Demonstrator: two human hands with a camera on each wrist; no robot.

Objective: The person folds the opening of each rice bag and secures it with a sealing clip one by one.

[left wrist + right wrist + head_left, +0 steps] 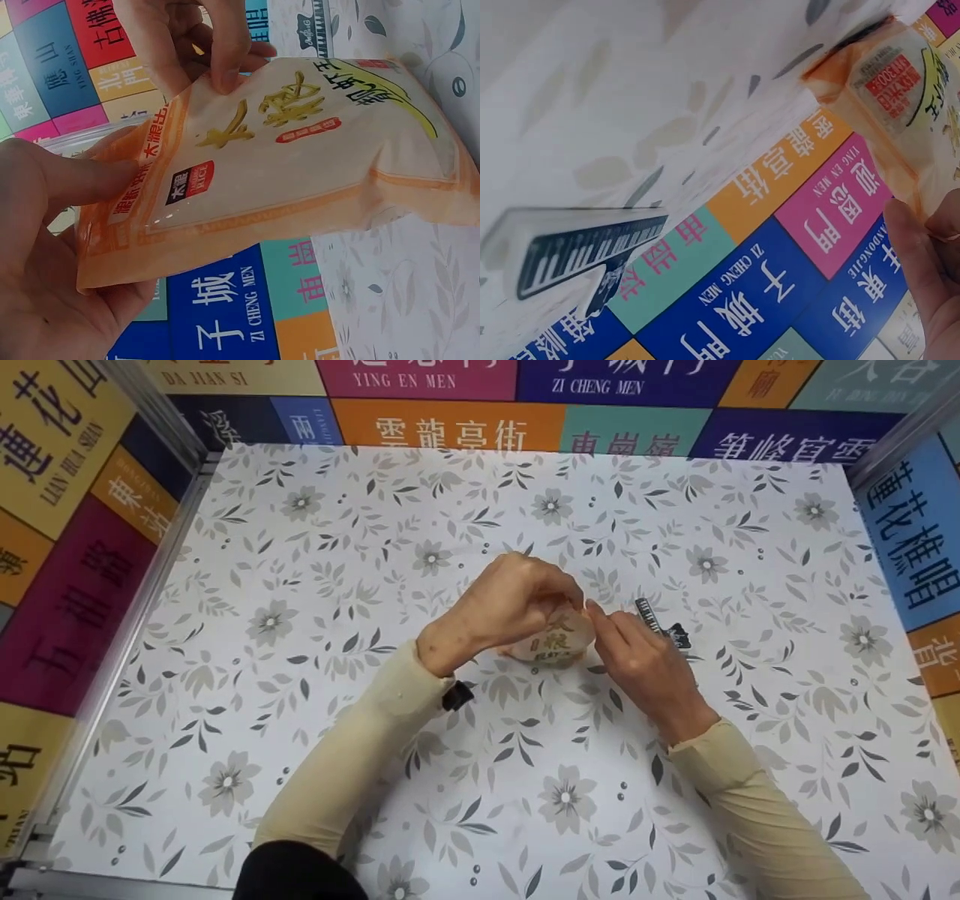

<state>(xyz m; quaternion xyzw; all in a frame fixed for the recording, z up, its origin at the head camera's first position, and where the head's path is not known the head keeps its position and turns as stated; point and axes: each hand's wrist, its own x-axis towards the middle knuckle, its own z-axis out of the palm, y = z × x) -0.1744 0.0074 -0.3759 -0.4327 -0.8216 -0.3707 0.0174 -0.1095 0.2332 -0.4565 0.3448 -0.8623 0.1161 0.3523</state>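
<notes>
A small bag of rice (556,643) with orange edges and Chinese print stands on the table between both hands. My left hand (501,604) pinches the bag's top edge, its thumb lying over the orange strip in the left wrist view. Close by, my right hand (643,666) pinches the same top edge near its other corner. The bag's printed front (285,150) shows in the left wrist view, while its lower side (900,82) appears in the right wrist view. Beside the right hand lies a clip (649,616) with a piano-key pattern, partly hidden by that hand.
The table (315,780) has a white cover with grey flowers and leaves. Colourful panels (450,424) with Chinese place names stand along its back and sides. A metal rail (150,585) runs down the left edge.
</notes>
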